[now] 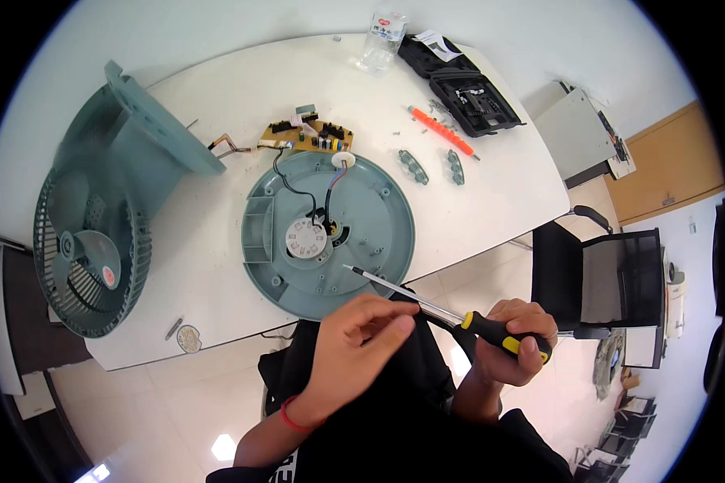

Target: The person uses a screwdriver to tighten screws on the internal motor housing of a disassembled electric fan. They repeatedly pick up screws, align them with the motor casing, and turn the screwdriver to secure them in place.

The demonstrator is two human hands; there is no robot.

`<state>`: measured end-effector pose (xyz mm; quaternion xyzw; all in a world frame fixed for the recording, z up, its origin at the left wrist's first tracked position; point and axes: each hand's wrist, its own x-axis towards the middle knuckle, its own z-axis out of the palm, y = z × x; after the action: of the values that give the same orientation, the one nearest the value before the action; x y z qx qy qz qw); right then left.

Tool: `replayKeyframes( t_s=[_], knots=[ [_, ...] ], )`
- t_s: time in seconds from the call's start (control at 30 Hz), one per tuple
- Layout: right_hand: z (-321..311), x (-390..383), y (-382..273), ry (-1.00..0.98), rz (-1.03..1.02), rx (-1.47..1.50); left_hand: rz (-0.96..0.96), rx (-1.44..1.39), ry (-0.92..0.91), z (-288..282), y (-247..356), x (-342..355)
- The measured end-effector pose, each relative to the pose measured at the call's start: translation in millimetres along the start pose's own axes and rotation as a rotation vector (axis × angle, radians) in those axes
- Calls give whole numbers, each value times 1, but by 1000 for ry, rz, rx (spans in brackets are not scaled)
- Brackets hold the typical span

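My right hand (511,342) is wrapped round the black and yellow handle of a screwdriver (411,292). Its long metal shaft points up and left, the tip above the near rim of a round grey-green fan base (370,201). My left hand (362,342) is beside the shaft with fingers curled and thumb and forefinger close together; whatever they may hold is hidden. Inside the base sits a round silver motor (306,238) with black wires. A tan circuit board (306,137) lies at the base's far edge, wired to a white disc (343,161).
The fan housing (97,217) with its grille stands at the left. Two small grey-green parts (413,167), an orange-red rod (443,133), loose screws, a black tool case (475,101) and a clear bottle (381,44) lie or stand farther back. A black chair (560,274) is right.
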<state>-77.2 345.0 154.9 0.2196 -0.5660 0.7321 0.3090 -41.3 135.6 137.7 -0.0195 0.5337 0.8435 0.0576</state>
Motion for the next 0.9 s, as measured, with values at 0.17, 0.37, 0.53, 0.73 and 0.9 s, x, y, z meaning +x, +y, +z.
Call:
replayKeyframes(
  t_s=[0.17, 0.37, 0.53, 0.73, 0.9],
  knots=[
    [19, 14, -11, -107, -12, -108, 482, 679, 218, 10, -2, -13],
    [46, 21, -18, -218, -91, -214, 704, 917, 243, 2, -4, -2],
    [60, 22, -18, -221, -39, -262, 589, 855, 242, 2, -5, -6],
    [70, 26, -15, -276, -73, -322, 611, 897, 234, -5, -7, -1],
    [76, 31, -14, -308, -68, -277, 606, 950, 212, -10, -2, -3]
  ],
)
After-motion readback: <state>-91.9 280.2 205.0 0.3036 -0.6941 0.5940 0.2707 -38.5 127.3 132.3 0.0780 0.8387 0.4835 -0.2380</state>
